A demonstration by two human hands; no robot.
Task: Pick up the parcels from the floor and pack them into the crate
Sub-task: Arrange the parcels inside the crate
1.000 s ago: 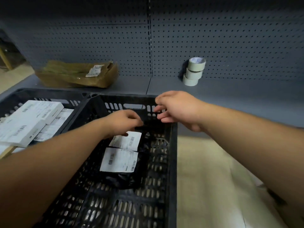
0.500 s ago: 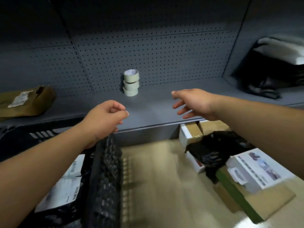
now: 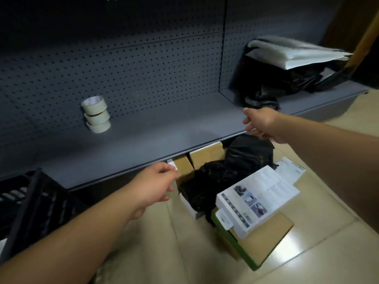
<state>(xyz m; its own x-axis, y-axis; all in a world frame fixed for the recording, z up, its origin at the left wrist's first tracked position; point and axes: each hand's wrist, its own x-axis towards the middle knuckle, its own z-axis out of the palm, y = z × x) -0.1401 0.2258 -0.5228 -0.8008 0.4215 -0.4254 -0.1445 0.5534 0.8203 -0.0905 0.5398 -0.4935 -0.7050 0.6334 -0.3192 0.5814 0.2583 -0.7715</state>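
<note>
A: Item, parcels on floor?
B: Black bag parcel [image 3: 229, 171], brown boxes [image 3: 205, 155], white printed box [image 3: 256, 197], all piled on the tiled floor [image 3: 164, 253] just under the shelf [image 3: 164, 128] edge.
A: Hands?
B: Left hand [image 3: 152, 185] loosely curled, grip holding nothing; right hand [image 3: 260, 124] relaxed, empty, above the pile.
A: Crate?
B: Black crate [image 3: 30, 201], far left, well apart from the pile.
A: Method?
B: Probably take the topmost white box first, two hands, flat, so the bag beneath does not drag.
A: Surroundings?
B: Grey pegboard [image 3: 143, 68]; tape rolls [image 3: 96, 113] stacked; black bags [image 3: 266, 83] on the shelf.
</note>
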